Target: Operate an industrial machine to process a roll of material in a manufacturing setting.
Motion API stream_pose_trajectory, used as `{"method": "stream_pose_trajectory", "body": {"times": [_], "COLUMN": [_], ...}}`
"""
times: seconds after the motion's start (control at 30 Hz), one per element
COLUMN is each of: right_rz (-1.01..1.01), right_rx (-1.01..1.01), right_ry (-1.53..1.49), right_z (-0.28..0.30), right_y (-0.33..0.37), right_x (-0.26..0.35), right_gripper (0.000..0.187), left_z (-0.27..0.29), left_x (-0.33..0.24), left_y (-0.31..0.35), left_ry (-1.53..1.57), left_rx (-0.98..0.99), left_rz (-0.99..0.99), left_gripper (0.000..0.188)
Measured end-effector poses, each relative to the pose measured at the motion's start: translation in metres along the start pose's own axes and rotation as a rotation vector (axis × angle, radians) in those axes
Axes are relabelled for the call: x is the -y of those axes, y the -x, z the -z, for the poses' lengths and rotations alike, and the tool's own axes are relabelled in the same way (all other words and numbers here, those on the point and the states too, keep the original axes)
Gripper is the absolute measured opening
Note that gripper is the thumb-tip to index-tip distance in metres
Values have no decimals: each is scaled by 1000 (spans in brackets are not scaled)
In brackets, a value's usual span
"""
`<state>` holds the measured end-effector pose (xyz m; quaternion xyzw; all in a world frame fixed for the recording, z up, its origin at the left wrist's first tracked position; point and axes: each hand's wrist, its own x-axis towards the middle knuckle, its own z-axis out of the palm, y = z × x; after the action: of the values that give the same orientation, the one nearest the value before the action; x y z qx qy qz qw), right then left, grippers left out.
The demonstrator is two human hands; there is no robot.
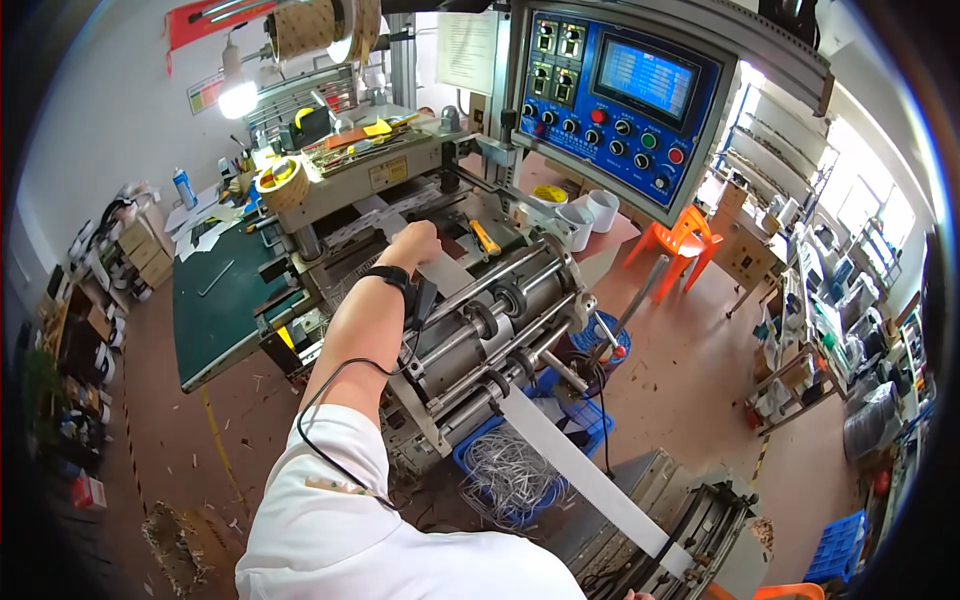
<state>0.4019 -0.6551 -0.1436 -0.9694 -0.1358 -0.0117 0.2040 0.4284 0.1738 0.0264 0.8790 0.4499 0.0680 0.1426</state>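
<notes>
My left arm, in a white sleeve with a black wristband and a cable, reaches over a metal roller machine (470,340). My left hand (414,244) is closed, its fingers curled down on a white strip (452,276). The fingertips are hidden under the hand. The strip passes under the hand, through the rollers, and comes out as a long white band (580,463) sloping to a lower unit (705,530). Only a sliver of my right hand (637,596) shows at the bottom edge, beside that unit. A yellow box cutter (485,238) lies on the machine just right of my left hand.
A blue control panel (615,105) with a lit screen hangs ahead. Blue crates (604,420) hold tangled strip waste (510,465) below the rollers. A metal lever (640,300) sticks out at right, near an orange chair (675,248). A green table (225,300) stands left.
</notes>
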Motion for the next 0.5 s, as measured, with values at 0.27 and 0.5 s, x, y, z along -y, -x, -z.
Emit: {"method": "stream_pose_trajectory", "body": {"times": [0.27, 0.5], "right_rz": [-1, -2], "right_rx": [-45, -47], "right_ry": [-21, -12], "right_z": [-8, -16], "right_y": [-3, -2], "right_x": [-4, -21], "right_gripper": [31, 30], "left_z": [-3, -3], "left_x": [22, 24], "left_y": [-13, -5], "left_ry": [39, 109], "left_rx": [-14, -111], "left_rz": [-91, -54], "left_gripper": [30, 30]}}
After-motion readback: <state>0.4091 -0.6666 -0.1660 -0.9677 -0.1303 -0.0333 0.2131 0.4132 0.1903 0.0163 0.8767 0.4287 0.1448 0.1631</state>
